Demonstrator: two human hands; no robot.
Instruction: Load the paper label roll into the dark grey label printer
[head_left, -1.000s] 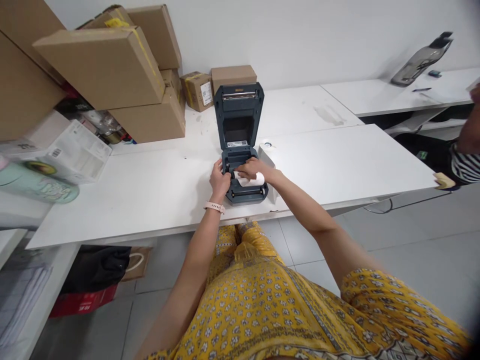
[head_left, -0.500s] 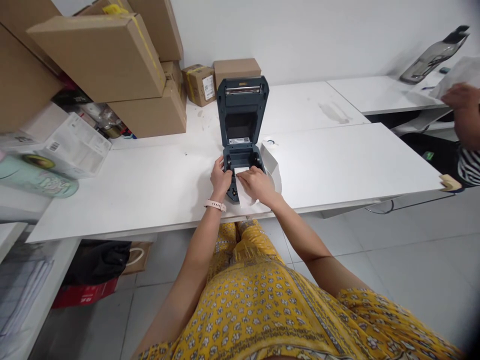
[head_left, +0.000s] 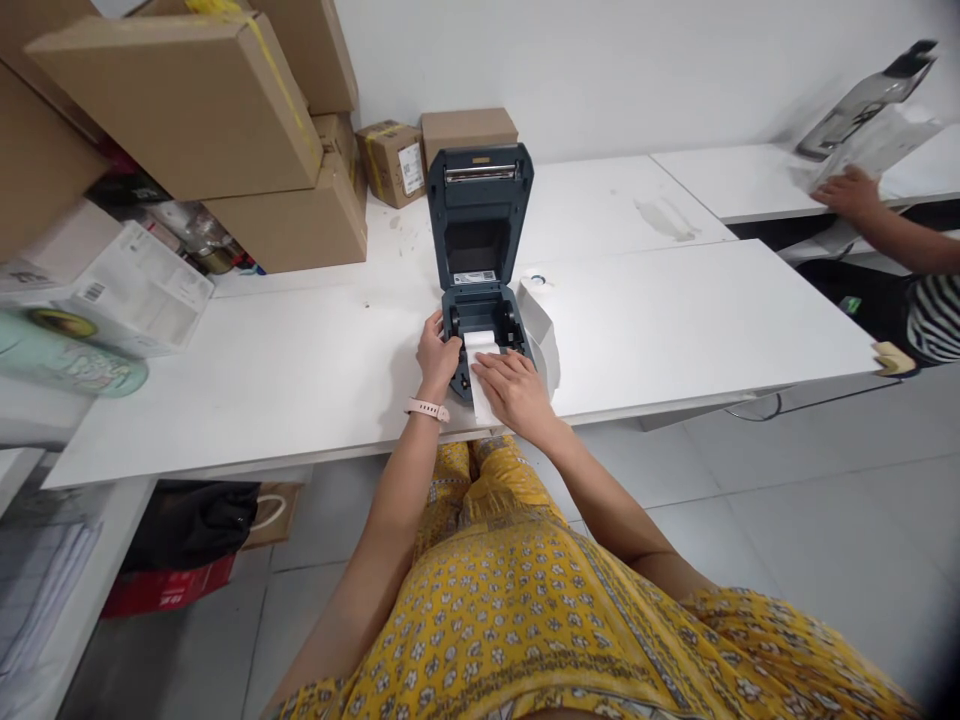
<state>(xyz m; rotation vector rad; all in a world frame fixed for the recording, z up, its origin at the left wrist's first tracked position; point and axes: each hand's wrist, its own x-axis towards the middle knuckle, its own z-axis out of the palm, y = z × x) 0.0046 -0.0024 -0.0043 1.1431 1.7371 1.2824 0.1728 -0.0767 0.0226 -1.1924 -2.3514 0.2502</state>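
A dark blue-grey label printer stands on the white table with its lid raised upright. In its lower bay sits a white label roll, and a strip of paper runs from it over the front edge. My left hand grips the printer's left side, thumb over the inner rim and fingers outside. Across the paper strip lies my right hand, its fingers stretched out and fairly flat, covering part of the strip and the printer's front right. A loose, curled piece of white paper lies against the printer's right side.
Stacked cardboard boxes fill the back left, above a white carton and a mint-green bottle. Small boxes stand behind the printer. At far right, a co-worker's hand touches white plastic near a grey bottle.
My right hand has drawn back slightly toward me along the paper strip, its fingers flatter, showing more of the roll. My left hand keeps its grip. The co-worker's hand has moved left.
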